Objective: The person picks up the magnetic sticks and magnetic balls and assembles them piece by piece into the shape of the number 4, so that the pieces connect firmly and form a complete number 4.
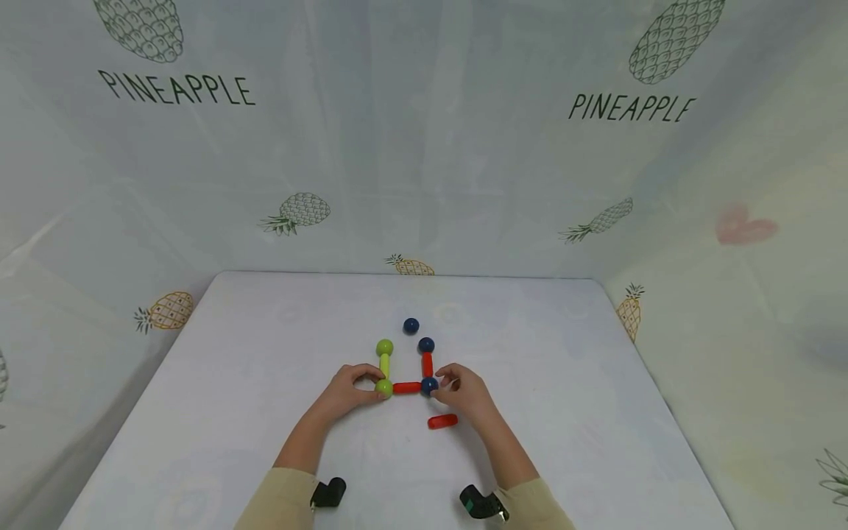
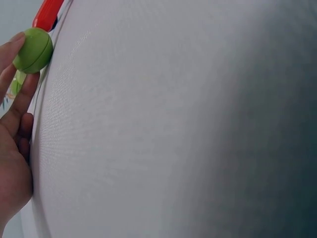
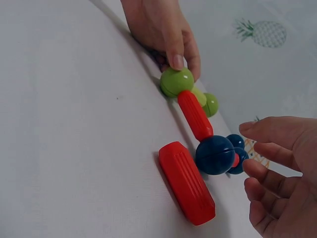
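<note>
Ball (image 3: 175,83) — green, glossy, seamed

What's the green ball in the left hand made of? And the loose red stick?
The green ball looks like smooth, shiny plastic: light glints on it and a seam shows. The loose red stick is probably plastic too, less glossy, with moulded-looking ridges.

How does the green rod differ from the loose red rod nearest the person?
The green rod joins two green balls; the loose red rod is attached to none. The green rod points forward; the loose red rod lies nearly sideways. Both are short and straight.
</note>
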Tool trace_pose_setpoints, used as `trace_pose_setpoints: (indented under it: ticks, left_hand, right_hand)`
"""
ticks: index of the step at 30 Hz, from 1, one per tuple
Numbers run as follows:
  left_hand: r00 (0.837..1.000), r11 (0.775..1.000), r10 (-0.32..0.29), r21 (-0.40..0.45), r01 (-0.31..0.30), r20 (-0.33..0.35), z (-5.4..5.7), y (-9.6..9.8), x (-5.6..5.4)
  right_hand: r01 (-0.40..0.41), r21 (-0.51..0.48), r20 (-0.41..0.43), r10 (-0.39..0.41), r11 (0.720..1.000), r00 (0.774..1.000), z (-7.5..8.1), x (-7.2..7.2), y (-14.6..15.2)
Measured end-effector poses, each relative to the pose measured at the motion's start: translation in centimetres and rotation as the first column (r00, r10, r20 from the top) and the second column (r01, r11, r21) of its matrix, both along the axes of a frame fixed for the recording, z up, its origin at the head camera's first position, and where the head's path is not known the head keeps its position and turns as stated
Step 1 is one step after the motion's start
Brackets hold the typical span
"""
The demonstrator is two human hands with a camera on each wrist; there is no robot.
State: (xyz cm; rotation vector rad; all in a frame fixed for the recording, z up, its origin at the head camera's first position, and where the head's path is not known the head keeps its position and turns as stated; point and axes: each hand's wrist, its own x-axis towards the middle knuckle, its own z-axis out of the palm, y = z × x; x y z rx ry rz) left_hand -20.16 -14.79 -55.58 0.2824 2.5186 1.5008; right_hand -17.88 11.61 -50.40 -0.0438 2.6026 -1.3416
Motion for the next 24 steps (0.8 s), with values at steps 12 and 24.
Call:
trace_pose_setpoints:
  ticks: [12,24]
  left_hand:
    - [1.000,1.000,0.011,-0.012,-0.011,0.002,0.2,0.1,0.1]
    - [0.998,0.997,0.062,-0.043,-0.062,0.011,0.6,0.5,0.4]
  right_hand:
    - [-0.085,0.018,0.018,0.084,0.996,0.996,0.0,1.7,0.4]
    - [-0.150,0.058,0.048,0.147,0.987,0.988,-0.3,2.4,0.6]
